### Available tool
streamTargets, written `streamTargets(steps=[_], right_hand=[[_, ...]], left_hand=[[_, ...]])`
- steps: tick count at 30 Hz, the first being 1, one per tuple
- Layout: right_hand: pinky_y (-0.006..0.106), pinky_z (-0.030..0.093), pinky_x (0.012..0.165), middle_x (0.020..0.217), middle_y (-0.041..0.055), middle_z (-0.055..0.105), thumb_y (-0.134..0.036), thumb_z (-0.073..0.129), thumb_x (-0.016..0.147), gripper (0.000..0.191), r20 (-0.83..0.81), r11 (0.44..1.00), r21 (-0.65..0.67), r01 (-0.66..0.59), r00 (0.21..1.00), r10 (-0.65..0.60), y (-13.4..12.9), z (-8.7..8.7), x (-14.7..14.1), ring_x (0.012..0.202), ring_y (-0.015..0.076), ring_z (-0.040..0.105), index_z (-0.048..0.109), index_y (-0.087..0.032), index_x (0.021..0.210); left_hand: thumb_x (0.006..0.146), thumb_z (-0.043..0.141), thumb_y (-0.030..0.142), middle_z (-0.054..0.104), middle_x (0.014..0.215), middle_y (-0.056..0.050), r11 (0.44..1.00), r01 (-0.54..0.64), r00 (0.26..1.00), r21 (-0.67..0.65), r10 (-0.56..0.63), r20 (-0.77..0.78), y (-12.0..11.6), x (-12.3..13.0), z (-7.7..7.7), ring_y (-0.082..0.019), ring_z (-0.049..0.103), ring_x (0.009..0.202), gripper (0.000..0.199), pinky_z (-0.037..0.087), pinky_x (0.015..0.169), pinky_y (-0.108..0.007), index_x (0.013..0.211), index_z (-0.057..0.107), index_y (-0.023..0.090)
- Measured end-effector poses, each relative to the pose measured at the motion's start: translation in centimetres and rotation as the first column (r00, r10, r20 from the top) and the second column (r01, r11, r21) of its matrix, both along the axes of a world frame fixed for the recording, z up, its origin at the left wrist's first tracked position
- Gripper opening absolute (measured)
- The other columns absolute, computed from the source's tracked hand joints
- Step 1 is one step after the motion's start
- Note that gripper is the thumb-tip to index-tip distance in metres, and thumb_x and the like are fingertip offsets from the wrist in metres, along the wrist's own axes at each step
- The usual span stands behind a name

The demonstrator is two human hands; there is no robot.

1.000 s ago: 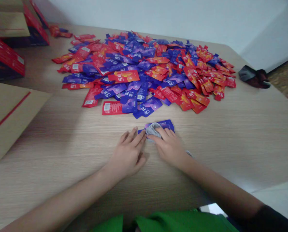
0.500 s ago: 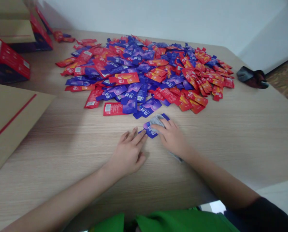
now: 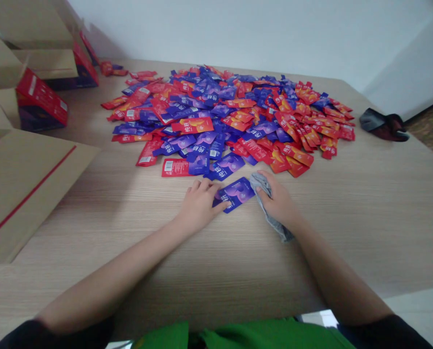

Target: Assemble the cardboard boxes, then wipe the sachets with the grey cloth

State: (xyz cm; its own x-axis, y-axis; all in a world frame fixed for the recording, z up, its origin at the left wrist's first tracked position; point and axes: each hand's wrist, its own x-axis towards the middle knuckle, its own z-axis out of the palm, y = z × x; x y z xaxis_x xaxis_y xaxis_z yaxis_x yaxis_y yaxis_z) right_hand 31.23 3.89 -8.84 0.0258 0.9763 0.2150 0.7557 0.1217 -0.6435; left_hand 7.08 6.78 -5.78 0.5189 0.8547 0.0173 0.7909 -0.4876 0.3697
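A purple sachet [image 3: 237, 192] with white lettering lies on the table in front of me, face up and slightly aslant. Its left end is between the thumb and fingers of my left hand [image 3: 201, 204], the thumb on its printed face. My right hand [image 3: 279, 201] is closed around a crumpled grey cloth [image 3: 270, 215], which hangs down toward me onto the table. The cloth sits at the sachet's right end; whether they touch I cannot tell. Just beyond, a wide heap of red and purple sachets [image 3: 198, 125] spreads over the table.
Open cardboard boxes with red and purple sides [image 3: 44, 104] stand on the left, and a tan flap [image 3: 38, 189] juts over the table [image 3: 158, 291]. A dark, shiny curled object [image 3: 383, 125] lies near the right edge. Behind the heap rises a white wall [image 3: 238, 34].
My right hand has drawn the cloth off the sachet's face to its right end. My left hand has gone from fingertips pressed on the sachet to gripping its left end. The view has shifted slightly.
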Motion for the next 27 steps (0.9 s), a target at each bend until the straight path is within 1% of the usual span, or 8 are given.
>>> streamTargets(steps=[3,6,9,12,15,18,23,27], right_hand=[[0.049,0.043,0.107,0.135,0.0126,0.060,-0.028,0.051,0.089,0.045,-0.014,0.999,-0.032,-0.028,1.000,0.028,-0.2,0.3,0.2,0.124,0.0274,0.057,0.052,-0.019,0.133],[0.049,0.044,0.106,0.130,0.0116,0.063,-0.028,0.052,0.089,0.039,-0.018,1.000,0.019,-0.002,1.000,0.002,-0.5,1.3,1.1,0.122,0.0275,0.058,0.057,-0.020,0.127],[0.049,0.046,0.101,0.123,0.0113,0.066,-0.029,0.053,0.088,0.036,-0.054,0.987,0.123,0.103,0.994,-0.097,-0.7,2.6,2.5,0.116,0.0282,0.061,0.060,-0.021,0.122],[0.048,0.050,0.093,0.115,0.0101,0.069,-0.031,0.055,0.087,0.035,-0.100,0.959,0.183,0.217,0.974,-0.202,-0.9,3.3,3.7,0.105,0.0279,0.064,0.061,-0.023,0.120],[0.048,0.049,0.092,0.114,0.0095,0.069,-0.032,0.055,0.087,0.033,-0.103,0.957,0.188,0.219,0.974,-0.202,-1.0,3.0,3.8,0.104,0.0279,0.064,0.062,-0.024,0.118],[0.049,0.046,0.098,0.120,0.0093,0.067,-0.030,0.053,0.087,0.032,-0.082,0.978,0.148,0.149,0.987,-0.138,-0.9,2.6,2.9,0.111,0.0280,0.062,0.062,-0.024,0.117],[0.050,0.044,0.101,0.120,0.0095,0.068,-0.029,0.054,0.086,0.032,-0.066,0.986,0.115,0.123,0.991,-0.116,-0.9,2.3,2.3,0.113,0.0278,0.061,0.062,-0.023,0.117],[0.050,0.045,0.098,0.117,0.0100,0.068,-0.030,0.054,0.086,0.031,-0.063,0.978,0.132,0.161,0.986,-0.154,-0.9,1.9,2.9,0.110,0.0280,0.062,0.063,-0.022,0.114]], left_hand=[[0.078,0.071,0.052,0.058,0.121,-0.011,0.999,-0.028,0.999,-0.016,0.027,-0.033,0.5,1.7,-0.8,-0.033,0.051,0.114,0.061,0.046,0.093,-0.050,0.129,0.056,0.021],[0.077,0.074,0.042,0.060,0.111,-0.010,0.998,-0.010,1.000,-0.055,0.010,-0.008,0.6,2.5,-1.0,-0.031,0.055,0.107,0.049,0.049,0.088,-0.045,0.115,0.057,0.016],[0.088,0.060,0.022,0.061,0.107,-0.008,0.995,0.100,0.995,0.021,-0.100,0.026,-0.1,2.7,-0.4,-0.023,0.058,0.099,0.021,0.049,0.085,-0.037,0.108,0.056,0.018],[0.094,0.045,0.011,0.063,0.108,-0.008,0.962,0.227,0.971,0.155,-0.210,-0.115,-1.9,2.5,0.4,-0.024,0.058,0.101,0.025,0.048,0.085,-0.039,0.114,0.057,0.019],[0.096,0.042,0.011,0.063,0.118,-0.011,0.940,0.274,0.940,0.202,-0.217,-0.264,-4.1,2.3,0.7,-0.028,0.056,0.110,0.032,0.046,0.088,-0.044,0.124,0.056,0.017],[0.097,0.038,0.010,0.060,0.131,-0.014,0.944,0.270,0.926,0.190,-0.201,-0.318,-5.6,2.4,-0.1,-0.028,0.054,0.117,0.037,0.046,0.092,-0.043,0.129,0.055,0.013],[0.095,0.053,0.034,0.052,0.142,-0.018,0.950,0.281,0.932,0.136,-0.236,-0.276,-6.2,2.1,-1.2,-0.033,0.049,0.126,0.050,0.044,0.099,-0.048,0.139,0.049,0.010],[0.095,0.051,0.028,0.056,0.138,-0.015,0.947,0.293,0.933,0.130,-0.253,-0.255,-5.8,0.6,-0.1,-0.032,0.049,0.128,0.043,0.041,0.102,-0.050,0.137,0.053,0.015]])
